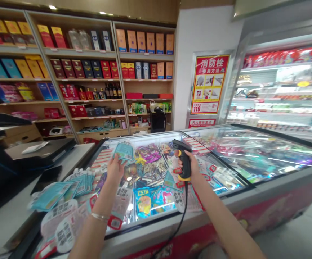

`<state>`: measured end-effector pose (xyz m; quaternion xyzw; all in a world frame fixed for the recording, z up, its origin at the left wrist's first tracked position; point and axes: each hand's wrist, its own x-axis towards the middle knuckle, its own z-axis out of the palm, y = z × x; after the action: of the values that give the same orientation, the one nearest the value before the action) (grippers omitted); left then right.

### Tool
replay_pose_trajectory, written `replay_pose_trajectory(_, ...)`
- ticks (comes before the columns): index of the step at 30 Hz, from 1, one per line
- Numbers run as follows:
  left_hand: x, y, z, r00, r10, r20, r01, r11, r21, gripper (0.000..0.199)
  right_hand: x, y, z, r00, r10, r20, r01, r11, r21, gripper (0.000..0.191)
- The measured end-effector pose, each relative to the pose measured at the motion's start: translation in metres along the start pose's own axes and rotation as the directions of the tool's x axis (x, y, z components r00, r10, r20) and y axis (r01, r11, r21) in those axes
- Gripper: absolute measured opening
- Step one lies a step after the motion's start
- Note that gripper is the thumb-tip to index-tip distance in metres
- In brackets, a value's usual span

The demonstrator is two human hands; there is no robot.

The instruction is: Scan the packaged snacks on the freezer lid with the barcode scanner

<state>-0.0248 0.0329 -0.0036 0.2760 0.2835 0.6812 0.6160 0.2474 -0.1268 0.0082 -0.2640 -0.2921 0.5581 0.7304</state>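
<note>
Left of centre, the left hand (115, 167) held a teal packet (123, 151) over a glass-topped freezer (280, 191); near centre, the right hand (193, 166) gripped a black-and-yellow scanner (184, 162). Further teal packets (50, 196) lay lower left.

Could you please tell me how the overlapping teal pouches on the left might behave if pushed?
The teal pouches would probably slide apart, as they overlap in a loose fan. Being flat, they seem unlikely to roll. Their smooth-looking faces may prove slippery.
</note>
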Motion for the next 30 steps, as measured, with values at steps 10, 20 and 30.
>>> replay_pose_trajectory(10,-0.082,-0.125,0.108,0.932,-0.300,0.205,0.308,0.951,-0.009,0.018,-0.053,-0.050,-0.113,0.960,-0.075,-0.271,0.077,0.997,-0.001,0.023)
replay_pose_trajectory(20,-0.098,-0.182,0.102,0.666,-0.068,0.743,-0.668,0.388,0.635,0.046,-0.041,-0.048,-0.157,0.941,-0.048,-0.336,0.081,0.993,0.083,0.023)
replay_pose_trajectory(30,-0.100,-0.189,0.097,0.660,-0.141,0.738,-0.683,0.298,0.667,0.052,-0.041,-0.044,-0.161,0.939,-0.002,-0.343,0.033,0.996,0.084,0.028)
